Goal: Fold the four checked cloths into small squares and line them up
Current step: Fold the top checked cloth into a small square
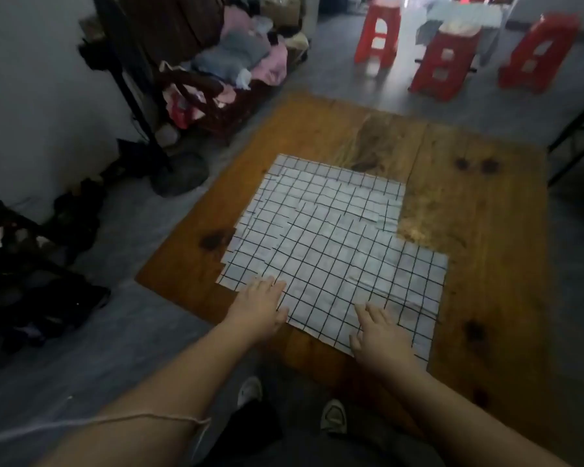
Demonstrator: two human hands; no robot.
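Though dim, wooden table point(479, 224) under checked cloths point(321, 241).

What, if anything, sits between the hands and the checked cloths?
Nothing visible. The left hand and right hand both rest flat on the near edge of the topmost checked cloth, spread over other checked cloths on the wooden table.
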